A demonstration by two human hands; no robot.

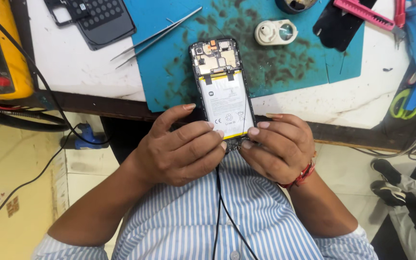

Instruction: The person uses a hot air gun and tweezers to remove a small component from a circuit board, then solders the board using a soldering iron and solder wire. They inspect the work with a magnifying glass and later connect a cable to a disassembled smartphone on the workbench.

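The opened phone lay half on the blue mat, its lower end overhanging the bench edge at 6 o'clock. The left hand and the right hand clamped that lower end, fingertips together at the bottom connector. Judged best practice: steady the frame, press evenly, and avoid flexing the battery. Tweezers lay at 11 o'clock.

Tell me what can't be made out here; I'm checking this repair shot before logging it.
Head view only:
- Bottom end of the opened phone: covered by the fingertips of the left hand and right hand.
- Round container: cut off by the top edge.
- Yellow meter: cut off by the left edge.
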